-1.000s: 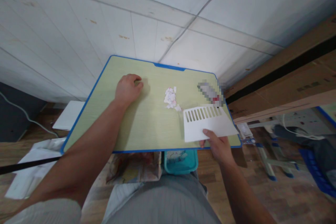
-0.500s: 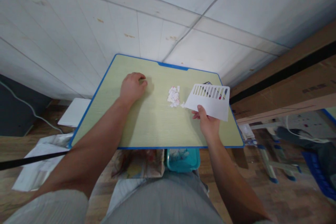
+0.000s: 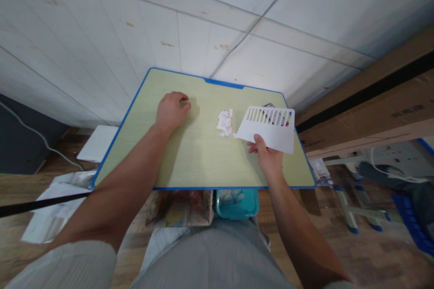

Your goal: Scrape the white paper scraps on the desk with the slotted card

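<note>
My right hand (image 3: 269, 159) grips a flat white slotted sheet (image 3: 269, 136) by its near edge, thumb on top and fingers beneath. The sheet is wider at the near side, with a row of long openings along its far side. Its left corner points toward a small heap of torn white paper scraps (image 3: 225, 123) on the desk (image 3: 203, 162). Left of the heap, my left hand (image 3: 172, 110) rests on the desk with loosely curled fingers and the thumb apart, holding nothing visible. Behind the sheet lies a dark, partly hidden object (image 3: 269, 105).
A white panelled wall (image 3: 190, 49) with a hanging cable stands behind the blue-edged desk. Large cardboard boxes (image 3: 373, 108) flank its right side. Below the near edge are a teal bin (image 3: 237, 210) and a bag (image 3: 190, 219). White packets (image 3: 57, 203) lie on the floor at left.
The white slotted sheet has shifted slightly left, showing more of the dark object behind it. My left hand and the paper heap keep their places on the desk.
</note>
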`<move>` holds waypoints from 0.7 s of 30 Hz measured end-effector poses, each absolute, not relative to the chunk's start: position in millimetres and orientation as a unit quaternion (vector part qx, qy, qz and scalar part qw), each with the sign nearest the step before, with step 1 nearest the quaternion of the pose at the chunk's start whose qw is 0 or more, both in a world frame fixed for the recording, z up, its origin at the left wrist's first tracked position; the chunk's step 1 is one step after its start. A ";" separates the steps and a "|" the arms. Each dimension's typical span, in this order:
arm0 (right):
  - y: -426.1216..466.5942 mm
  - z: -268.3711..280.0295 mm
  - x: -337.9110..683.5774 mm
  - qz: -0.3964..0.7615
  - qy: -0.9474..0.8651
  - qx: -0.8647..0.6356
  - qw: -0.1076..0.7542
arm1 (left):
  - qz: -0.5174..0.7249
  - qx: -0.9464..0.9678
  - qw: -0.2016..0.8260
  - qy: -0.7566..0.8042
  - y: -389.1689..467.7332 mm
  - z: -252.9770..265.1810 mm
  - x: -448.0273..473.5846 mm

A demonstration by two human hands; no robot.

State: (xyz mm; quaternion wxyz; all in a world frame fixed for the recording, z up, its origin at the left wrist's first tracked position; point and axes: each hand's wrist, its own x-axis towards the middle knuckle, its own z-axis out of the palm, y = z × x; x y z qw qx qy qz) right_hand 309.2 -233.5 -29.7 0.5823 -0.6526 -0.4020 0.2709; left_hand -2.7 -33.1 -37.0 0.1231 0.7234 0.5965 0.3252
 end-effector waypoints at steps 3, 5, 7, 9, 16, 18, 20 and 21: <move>-240.7 -25.4 309.7 0.304 -0.416 -0.648 0.561 | 0.323 0.727 0.124 0.593 -32.8 -37.9 -2.3; -244.6 -22.6 309.4 0.306 -0.407 -0.646 0.569 | 0.326 0.725 0.120 0.594 -31.9 -39.5 -1.8; -247.1 -21.3 308.8 0.294 -0.393 -0.650 0.580 | 0.331 0.724 0.116 0.594 -30.7 -41.3 -1.6; -249.5 -21.8 308.4 0.294 -0.392 -0.653 0.577 | 0.335 0.726 0.113 0.590 -29.6 -42.7 -1.8; -269.4 -22.5 306.2 0.307 -0.438 -0.661 0.526 | 0.336 0.727 0.120 0.586 -30.1 -41.3 -1.7; -277.1 -19.6 306.3 0.316 -0.440 -0.660 0.520 | 0.334 0.728 0.122 0.586 -30.8 -40.4 -0.8; -284.3 -15.5 307.6 0.326 -0.451 -0.658 0.507 | 0.332 0.726 0.125 0.588 -31.2 -39.8 0.0; -287.5 -13.1 308.5 0.331 -0.458 -0.657 0.500 | 0.332 0.725 0.126 0.590 -31.4 -39.5 0.3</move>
